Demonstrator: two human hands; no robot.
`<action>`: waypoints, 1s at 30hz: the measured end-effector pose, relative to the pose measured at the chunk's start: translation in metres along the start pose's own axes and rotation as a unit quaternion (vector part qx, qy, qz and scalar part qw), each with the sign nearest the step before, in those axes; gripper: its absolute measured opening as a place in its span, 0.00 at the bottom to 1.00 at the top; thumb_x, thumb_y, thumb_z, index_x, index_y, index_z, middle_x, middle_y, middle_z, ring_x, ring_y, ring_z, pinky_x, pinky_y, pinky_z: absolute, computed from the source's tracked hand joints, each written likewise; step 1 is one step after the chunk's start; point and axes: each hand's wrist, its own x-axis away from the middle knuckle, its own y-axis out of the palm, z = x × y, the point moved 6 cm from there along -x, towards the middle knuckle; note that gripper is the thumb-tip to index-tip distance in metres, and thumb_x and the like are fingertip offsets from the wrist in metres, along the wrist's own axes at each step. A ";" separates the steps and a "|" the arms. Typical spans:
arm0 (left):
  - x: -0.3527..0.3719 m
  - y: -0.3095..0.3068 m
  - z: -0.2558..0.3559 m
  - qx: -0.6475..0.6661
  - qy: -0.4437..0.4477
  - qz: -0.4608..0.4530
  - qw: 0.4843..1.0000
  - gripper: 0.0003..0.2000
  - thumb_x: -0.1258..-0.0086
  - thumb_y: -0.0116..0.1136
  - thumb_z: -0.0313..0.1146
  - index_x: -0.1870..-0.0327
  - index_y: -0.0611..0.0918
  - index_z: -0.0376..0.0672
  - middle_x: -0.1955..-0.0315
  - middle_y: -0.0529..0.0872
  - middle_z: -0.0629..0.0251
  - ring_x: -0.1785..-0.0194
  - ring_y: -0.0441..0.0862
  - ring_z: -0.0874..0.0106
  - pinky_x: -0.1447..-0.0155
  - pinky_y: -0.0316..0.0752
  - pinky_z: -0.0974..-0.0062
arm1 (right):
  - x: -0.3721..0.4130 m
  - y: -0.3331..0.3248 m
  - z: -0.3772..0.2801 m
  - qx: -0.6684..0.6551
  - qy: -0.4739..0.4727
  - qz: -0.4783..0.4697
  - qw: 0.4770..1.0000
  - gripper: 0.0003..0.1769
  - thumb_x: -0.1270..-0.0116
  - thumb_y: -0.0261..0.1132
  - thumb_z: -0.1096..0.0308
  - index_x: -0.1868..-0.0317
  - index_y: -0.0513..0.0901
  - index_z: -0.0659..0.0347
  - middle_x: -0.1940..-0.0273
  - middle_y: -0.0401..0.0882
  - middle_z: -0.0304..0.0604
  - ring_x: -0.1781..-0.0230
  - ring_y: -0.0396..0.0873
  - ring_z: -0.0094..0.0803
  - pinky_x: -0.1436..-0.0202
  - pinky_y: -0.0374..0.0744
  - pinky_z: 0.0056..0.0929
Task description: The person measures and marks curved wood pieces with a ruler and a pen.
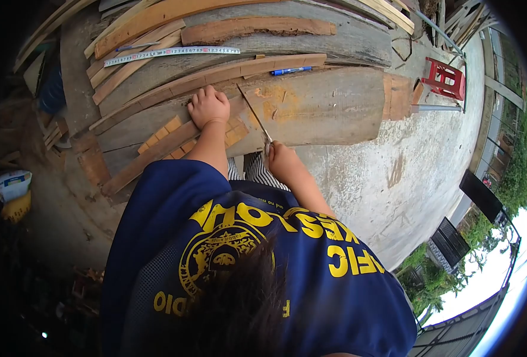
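My right hand [282,160] is closed around the handle of a hand saw [255,114], whose thin blade points away from me across the plank bench. The blade lies close by the end of a long wooden strip [156,156]. My left hand [208,107] bears down on that strip, its fingers curled over the wood. Small cut wood blocks [236,132] lie beside the strip, partly under it. Beyond my hands is a curved wooden strip [216,72] with lines across it, and a blue marker [290,71] lies near its right end.
A white measuring tape strip [171,54] lies across boards at the back, near a pen [137,46]. Several long planks [257,28] are stacked there. A red plastic stool [444,78] stands on the concrete floor at right. A bag [12,185] sits at far left.
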 end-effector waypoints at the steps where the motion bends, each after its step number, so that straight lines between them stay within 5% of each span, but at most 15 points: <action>1: 0.000 0.000 0.000 0.004 -0.002 0.001 1.000 0.12 0.36 0.44 0.40 0.64 0.80 0.47 0.63 0.81 0.64 0.55 0.76 0.63 0.47 0.66 0.61 | 0.013 -0.002 0.004 0.006 0.013 -0.010 1.000 0.16 0.30 0.48 0.63 0.58 0.76 0.67 0.65 0.78 0.68 0.59 0.76 0.64 0.53 0.74 0.56; 30: -0.001 0.000 -0.001 0.007 -0.005 -0.010 1.000 0.13 0.36 0.44 0.41 0.63 0.79 0.46 0.61 0.82 0.63 0.52 0.76 0.62 0.46 0.67 0.62 | -0.026 0.021 0.009 -0.034 -0.029 0.065 0.997 0.15 0.32 0.49 0.63 0.59 0.76 0.67 0.68 0.78 0.68 0.63 0.77 0.64 0.57 0.75 0.56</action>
